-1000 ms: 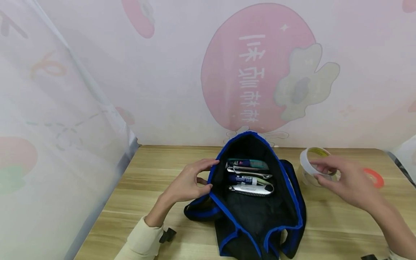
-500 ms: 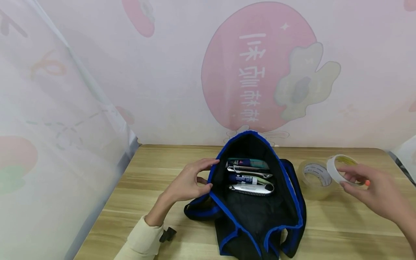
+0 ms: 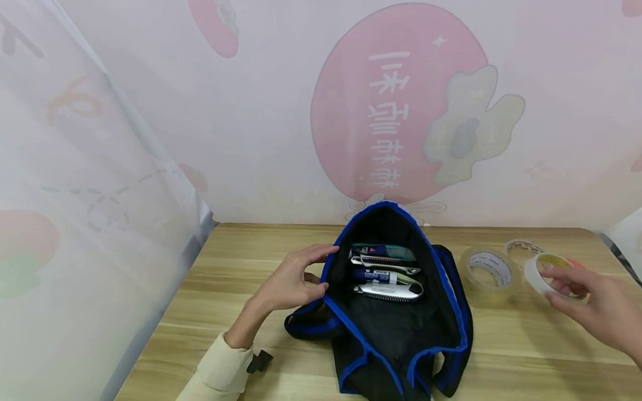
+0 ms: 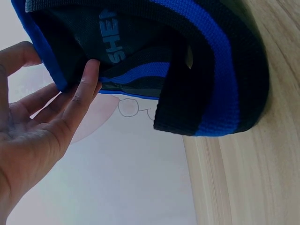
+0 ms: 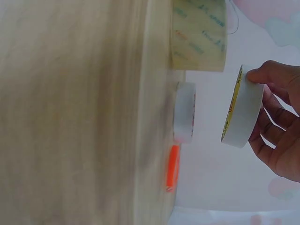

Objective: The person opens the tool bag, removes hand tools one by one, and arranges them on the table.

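My left hand (image 3: 283,284) pinches the blue-trimmed edge of a black fabric tool bag (image 3: 401,334), whose mouth stands open. In the left wrist view, that hand's fingers are at the trim beside a wide black and blue strap (image 4: 218,75). Over the table's right side, my right hand (image 3: 599,306) grips a white tape roll (image 3: 534,277) by its rim, thumb outside and fingers in the ring. The right wrist view has this roll (image 5: 248,110) tilted and off the table. Inside the bag lie a silver utility knife (image 3: 388,292), a slimmer knife (image 3: 383,262), a blue tube (image 3: 373,275) and a teal item (image 3: 396,253).
Right of the bag lies a wide clear packing tape roll (image 3: 472,278). Behind the held roll are a second whitish tape roll (image 3: 510,250) and an orange-red roll (image 3: 578,263), partly hidden. A printed curtain (image 3: 261,139) hangs along the table's back edge.
My right hand has carried the white tape roll rightward and slightly lower, from over the clear roll. The clear roll and the whitish roll behind have come into view. My left hand keeps its place.
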`<state>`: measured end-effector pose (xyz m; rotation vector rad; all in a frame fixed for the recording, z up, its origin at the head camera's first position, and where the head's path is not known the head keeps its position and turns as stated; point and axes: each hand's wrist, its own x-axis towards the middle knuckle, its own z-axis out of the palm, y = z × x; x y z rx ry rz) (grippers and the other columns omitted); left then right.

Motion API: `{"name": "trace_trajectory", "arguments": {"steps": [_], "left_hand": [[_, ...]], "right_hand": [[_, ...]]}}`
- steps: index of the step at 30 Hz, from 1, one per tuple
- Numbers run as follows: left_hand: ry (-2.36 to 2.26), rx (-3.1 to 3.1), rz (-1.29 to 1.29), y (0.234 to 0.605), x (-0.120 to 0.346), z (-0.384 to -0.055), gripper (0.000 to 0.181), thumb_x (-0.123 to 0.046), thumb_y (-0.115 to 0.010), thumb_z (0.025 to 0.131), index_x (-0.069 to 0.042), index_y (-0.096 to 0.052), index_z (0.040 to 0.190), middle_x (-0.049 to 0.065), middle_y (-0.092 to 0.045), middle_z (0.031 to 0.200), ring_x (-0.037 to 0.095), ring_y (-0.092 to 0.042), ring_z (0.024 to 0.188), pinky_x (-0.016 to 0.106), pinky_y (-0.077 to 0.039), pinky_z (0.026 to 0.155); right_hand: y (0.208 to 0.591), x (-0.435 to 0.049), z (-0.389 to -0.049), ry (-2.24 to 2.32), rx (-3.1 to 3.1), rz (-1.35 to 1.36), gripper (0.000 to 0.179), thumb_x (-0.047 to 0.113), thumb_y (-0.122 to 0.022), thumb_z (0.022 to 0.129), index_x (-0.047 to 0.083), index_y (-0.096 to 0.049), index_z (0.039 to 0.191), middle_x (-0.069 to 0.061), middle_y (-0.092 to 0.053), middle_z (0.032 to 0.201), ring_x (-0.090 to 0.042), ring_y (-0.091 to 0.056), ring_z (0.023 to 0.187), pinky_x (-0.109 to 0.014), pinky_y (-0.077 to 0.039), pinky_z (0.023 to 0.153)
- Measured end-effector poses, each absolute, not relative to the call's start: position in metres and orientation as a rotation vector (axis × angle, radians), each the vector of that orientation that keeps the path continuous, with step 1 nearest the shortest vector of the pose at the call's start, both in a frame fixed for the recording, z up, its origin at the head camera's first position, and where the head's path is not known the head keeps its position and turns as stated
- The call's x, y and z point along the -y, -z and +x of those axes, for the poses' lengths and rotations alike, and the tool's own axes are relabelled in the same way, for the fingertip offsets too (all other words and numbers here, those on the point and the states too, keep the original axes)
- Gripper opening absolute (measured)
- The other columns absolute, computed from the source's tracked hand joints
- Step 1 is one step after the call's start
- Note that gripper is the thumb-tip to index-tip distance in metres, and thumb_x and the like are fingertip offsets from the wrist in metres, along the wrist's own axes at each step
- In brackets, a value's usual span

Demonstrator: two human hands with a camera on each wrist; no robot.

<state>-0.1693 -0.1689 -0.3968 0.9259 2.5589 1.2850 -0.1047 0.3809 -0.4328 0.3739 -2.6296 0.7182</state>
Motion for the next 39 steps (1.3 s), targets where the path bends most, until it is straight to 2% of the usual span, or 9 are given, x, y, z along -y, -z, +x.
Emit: {"name": "trace_trajectory", "arguments": {"steps": [3, 11, 22, 33, 39], "left_hand": [[-1.284, -2.56, 0.927, 0.397, 0.169, -0.169, 0.074, 0.0, -0.074, 0.089, -0.008, -0.051, 0.159, 0.013, -0.05, 0.165, 0.039, -0.061, 0.14, 0.027, -0.066, 0.088], [-1.29, -2.552, 0.923, 0.396, 0.169, -0.169, 0.073, 0.0, -0.074, 0.089, -0.008, -0.052, 0.159, 0.012, -0.05, 0.164, 0.039, -0.061, 0.14, 0.028, -0.066, 0.088], [-1.295, -2.552, 0.93, 0.397, 0.169, -0.17, 0.074, 0.0, -0.074, 0.089, -0.008, -0.052, 0.158, 0.012, -0.049, 0.165, 0.04, -0.061, 0.14, 0.027, -0.066, 0.088], [-1.295, -2.548, 0.926, 0.397, 0.171, -0.17, 0.074, 0.0, -0.075, 0.089, -0.008, -0.051, 0.159, 0.012, -0.05, 0.164, 0.039, -0.061, 0.14, 0.027, -0.066, 0.088], [-1.292, -2.545, 0.934, 0.398, 0.171, -0.172, 0.074, 0.0, -0.075, 0.089, -0.008, -0.051, 0.159, 0.012, -0.049, 0.165, 0.038, -0.06, 0.141, 0.026, -0.065, 0.087]], "right_hand": [[0.436, -0.383, -0.103, -0.723, 2.675, 0.333, 0.046, -0.011, -0.09, 0.069, -0.003, -0.076, 0.112, -0.001, -0.072, 0.079, 0.019, -0.05, 0.075, -0.001, -0.042, 0.063], [0.45, -0.385, -0.101, -0.715, 2.703, 0.338, 0.044, -0.011, -0.09, 0.068, -0.001, -0.078, 0.109, 0.002, -0.072, 0.078, 0.018, -0.051, 0.074, -0.001, -0.043, 0.062], [0.461, -0.381, -0.105, -0.666, 2.861, 0.331, 0.035, 0.002, -0.091, 0.078, 0.003, -0.081, 0.111, 0.01, -0.071, 0.082, 0.015, -0.052, 0.071, -0.017, -0.05, 0.058], [0.466, -0.38, -0.113, -0.665, 2.911, 0.404, 0.034, 0.002, -0.092, 0.077, 0.002, -0.08, 0.11, 0.012, -0.071, 0.084, 0.014, -0.052, 0.073, -0.017, -0.053, 0.061], [0.462, -0.378, -0.114, -0.694, 2.925, 0.403, 0.038, 0.0, -0.092, 0.076, -0.002, -0.079, 0.112, 0.007, -0.071, 0.086, 0.015, -0.053, 0.074, -0.018, -0.055, 0.061]]}}
